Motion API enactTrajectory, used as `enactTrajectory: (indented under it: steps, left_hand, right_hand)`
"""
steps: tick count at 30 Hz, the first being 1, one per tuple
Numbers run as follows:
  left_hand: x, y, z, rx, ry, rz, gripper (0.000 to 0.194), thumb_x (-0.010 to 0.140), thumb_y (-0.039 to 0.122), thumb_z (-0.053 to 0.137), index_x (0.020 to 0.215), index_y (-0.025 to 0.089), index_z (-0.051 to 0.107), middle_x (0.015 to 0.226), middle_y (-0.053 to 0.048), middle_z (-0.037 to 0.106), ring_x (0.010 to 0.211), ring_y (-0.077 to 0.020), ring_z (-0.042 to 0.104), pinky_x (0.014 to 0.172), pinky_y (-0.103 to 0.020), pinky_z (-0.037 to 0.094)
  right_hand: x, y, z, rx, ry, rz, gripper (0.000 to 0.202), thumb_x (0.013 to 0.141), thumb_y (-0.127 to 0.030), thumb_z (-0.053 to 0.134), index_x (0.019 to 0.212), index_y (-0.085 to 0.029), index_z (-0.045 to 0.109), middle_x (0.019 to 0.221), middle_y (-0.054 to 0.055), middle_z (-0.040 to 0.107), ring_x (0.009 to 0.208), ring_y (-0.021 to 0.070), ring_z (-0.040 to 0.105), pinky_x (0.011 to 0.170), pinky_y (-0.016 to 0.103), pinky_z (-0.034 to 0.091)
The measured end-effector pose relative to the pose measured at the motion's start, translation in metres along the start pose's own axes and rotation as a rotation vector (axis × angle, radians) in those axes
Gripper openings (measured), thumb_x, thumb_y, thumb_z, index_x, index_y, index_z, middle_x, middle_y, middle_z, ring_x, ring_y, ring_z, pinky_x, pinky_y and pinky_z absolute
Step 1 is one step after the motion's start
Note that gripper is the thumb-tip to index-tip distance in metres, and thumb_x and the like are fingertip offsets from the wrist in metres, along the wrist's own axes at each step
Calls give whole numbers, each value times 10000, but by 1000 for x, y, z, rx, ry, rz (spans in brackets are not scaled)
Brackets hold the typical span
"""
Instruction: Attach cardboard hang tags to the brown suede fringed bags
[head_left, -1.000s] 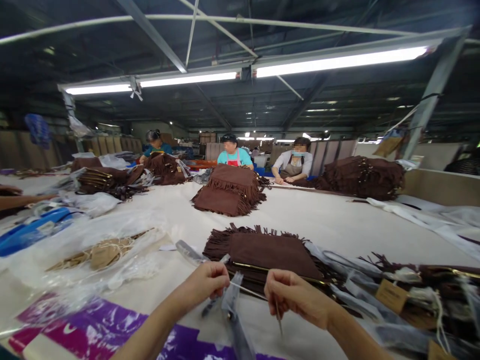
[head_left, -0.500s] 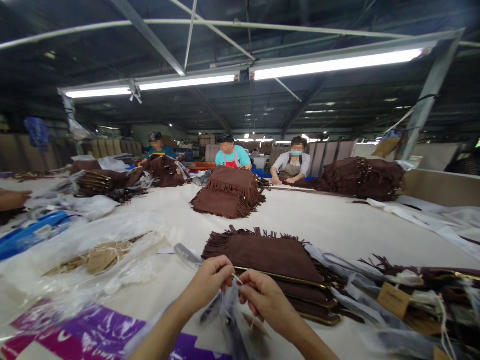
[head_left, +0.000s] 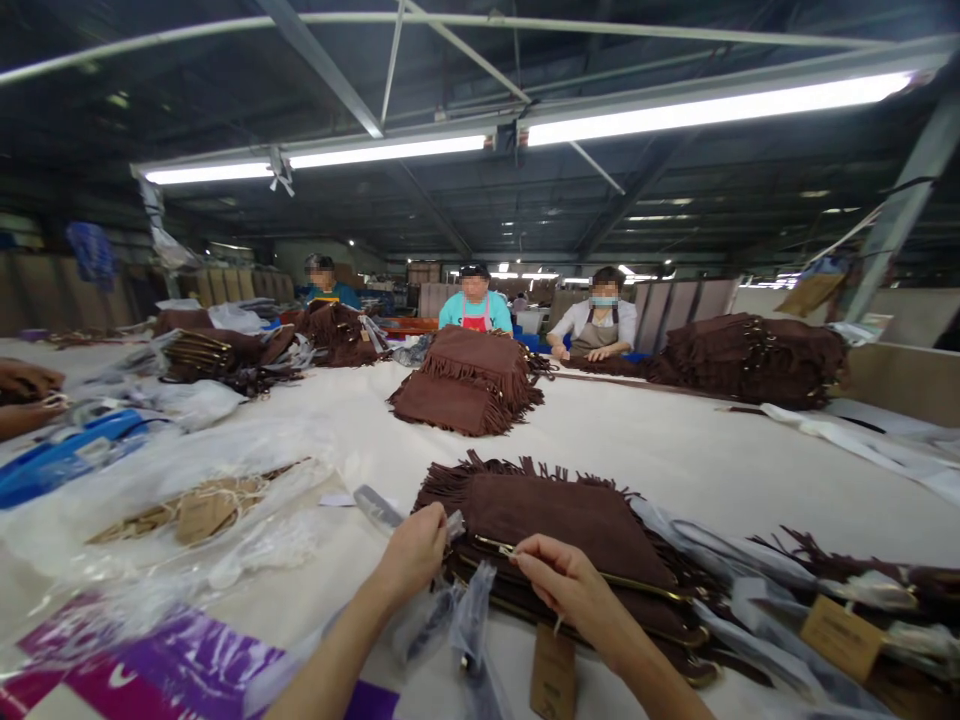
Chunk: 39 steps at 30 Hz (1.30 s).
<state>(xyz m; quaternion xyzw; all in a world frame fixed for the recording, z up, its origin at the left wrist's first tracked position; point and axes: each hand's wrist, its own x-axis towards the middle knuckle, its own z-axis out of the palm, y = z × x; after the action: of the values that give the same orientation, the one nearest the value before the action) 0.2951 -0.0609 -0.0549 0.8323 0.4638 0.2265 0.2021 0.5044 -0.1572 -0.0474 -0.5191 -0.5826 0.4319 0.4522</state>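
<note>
Two hands are working by the brown bag (head_left: 559,515) on the table (head_left: 645,435): the right hand (head_left: 574,592) is pinching string (head_left: 558,625) narrowly, maybe holding its tag (head_left: 553,675); the left hand's (head_left: 412,555) grip is hiding, so I cannot tell.

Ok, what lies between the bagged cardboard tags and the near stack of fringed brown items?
Between the tags and near stack, the head view shows loose clear plastic, a small white slip and a grey plastic-wrapped piece on the pale table.
</note>
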Motion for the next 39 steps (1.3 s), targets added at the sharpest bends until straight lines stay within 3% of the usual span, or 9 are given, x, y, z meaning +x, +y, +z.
enactTrajectory:
  steps: [5,8,11,13,17,21,24,29,39]
  left_hand:
    - [-4,10,-7,-194,34,1,229,927,192,307,970,203,531,744,-6,607,714,-177,566,667,-259,409]
    - [-8,19,-12,-365,27,81,325,906,213,345,1111,203,597,866,-32,682,805,-195,604,779,-286,431]
    - [-9,26,-9,-390,40,127,250,875,306,463,862,201,690,877,-46,704,861,-218,610,807,-289,416]
    - [-10,27,-4,-373,90,82,196,826,315,535,719,194,645,775,-35,678,776,-207,596,717,-277,402]
    - [-11,20,3,-285,167,-15,121,731,218,573,645,205,490,648,11,566,668,-172,521,620,-263,340]
    - [-14,5,0,-425,40,-66,116,724,233,551,655,207,462,662,16,551,653,-156,500,595,-251,344]
    - [-16,-2,-4,-535,-19,-47,41,703,216,526,723,197,496,715,18,552,686,-150,497,611,-245,356]
    - [-18,2,-8,-515,-80,-57,127,700,218,473,814,188,522,703,30,505,693,-159,468,612,-262,342]
    - [-22,7,-8,-568,-91,-77,261,683,225,437,928,174,513,688,37,496,661,-158,462,593,-266,329]
  right_hand:
    - [-4,-8,0,-68,-4,-7,377,799,-564,604,726,-194,587,556,-70,324,503,109,260,462,245,175]
    - [-3,-21,1,-121,22,-41,335,808,-512,589,691,-199,568,591,-57,344,530,117,285,475,249,204]
    - [9,-34,7,-126,48,-88,299,803,-475,575,676,-204,560,593,-53,373,541,125,310,486,251,234]
    - [21,-38,14,-107,84,-102,284,799,-460,570,669,-208,549,591,-50,403,537,126,325,484,251,244]
    - [47,-27,29,-30,165,-69,275,763,-465,573,660,-213,533,555,-60,385,513,125,321,473,250,238]
    - [55,-12,35,-10,152,-3,281,745,-479,554,647,-216,525,513,-74,331,478,123,290,473,256,235]
    - [52,-9,32,-28,87,18,261,728,-452,562,647,-204,564,517,-66,381,485,123,320,491,258,255]
    - [49,-8,27,-129,-1,-1,198,648,-354,578,559,-178,574,543,-33,478,546,134,397,530,256,281]
    - [53,-1,28,-231,-2,-31,180,644,-334,528,561,-179,567,546,-32,480,547,131,402,509,235,285]
